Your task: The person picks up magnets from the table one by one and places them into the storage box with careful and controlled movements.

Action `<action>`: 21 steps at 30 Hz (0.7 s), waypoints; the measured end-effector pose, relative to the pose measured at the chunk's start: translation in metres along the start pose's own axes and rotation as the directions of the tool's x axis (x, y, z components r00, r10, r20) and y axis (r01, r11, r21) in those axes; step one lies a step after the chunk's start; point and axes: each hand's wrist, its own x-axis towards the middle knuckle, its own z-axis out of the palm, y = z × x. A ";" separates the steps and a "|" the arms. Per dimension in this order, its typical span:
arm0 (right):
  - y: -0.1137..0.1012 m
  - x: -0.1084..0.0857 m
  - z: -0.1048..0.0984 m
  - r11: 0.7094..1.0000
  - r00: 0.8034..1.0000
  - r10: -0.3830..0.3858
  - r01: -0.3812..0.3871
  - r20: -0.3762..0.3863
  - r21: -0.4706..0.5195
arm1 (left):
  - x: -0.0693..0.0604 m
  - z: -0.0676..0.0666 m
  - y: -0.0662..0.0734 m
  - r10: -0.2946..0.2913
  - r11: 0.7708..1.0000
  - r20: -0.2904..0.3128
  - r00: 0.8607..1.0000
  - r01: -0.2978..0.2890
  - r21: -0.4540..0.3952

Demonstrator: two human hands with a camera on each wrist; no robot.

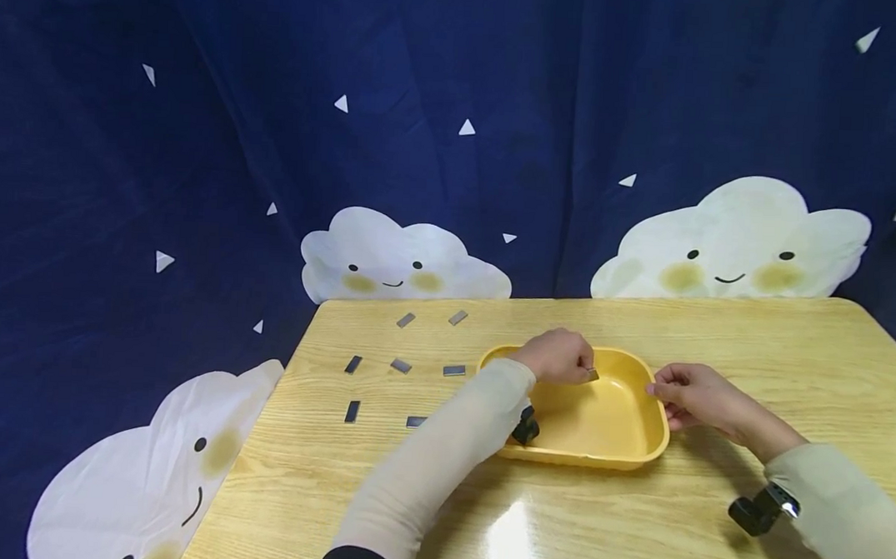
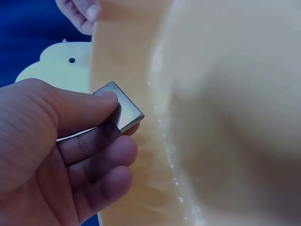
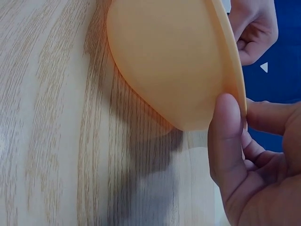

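Over the yellow plastic basin (image 1: 618,420), my left hand (image 1: 561,356) pinches a small shiny metal block (image 2: 126,109) between thumb and forefinger. Its other fingers are curled loosely below, as the left wrist view shows. The block is flat with straight edges, held above the basin's floor near the inner wall. My right hand (image 1: 701,401) grips the basin's right rim, with the thumb (image 3: 227,117) on one side of the wall and the fingers on the other. Part of the basin's left end is hidden behind my left forearm.
Left of the basin, several similar flat blocks lie spread out on the wooden table (image 1: 775,352), among them a dark block (image 1: 352,411) and a grey block (image 1: 457,317). A dark blue curtain (image 1: 423,170) with clouds hangs behind and along the left side.
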 end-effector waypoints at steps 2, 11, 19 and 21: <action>0.001 0.001 0.001 1.000 1.000 -0.002 0.002 0.002 -0.003 | 0.001 0.003 -0.001 -0.023 1.000 0.014 1.000 0.023 -0.006; 0.001 0.000 0.001 1.000 1.000 -0.003 0.003 -0.007 -0.003 | 0.005 0.010 0.000 -0.055 0.998 0.063 0.996 0.055 0.006; 0.000 -0.002 0.001 1.000 1.000 0.002 -0.003 -0.013 -0.013 | 0.008 0.016 -0.001 -0.067 0.991 0.183 0.981 0.087 -0.102; 0.000 -0.002 0.001 1.000 1.000 -0.002 0.001 -0.013 -0.013 | 0.009 0.019 -0.002 -0.061 0.984 0.217 0.974 0.096 -0.152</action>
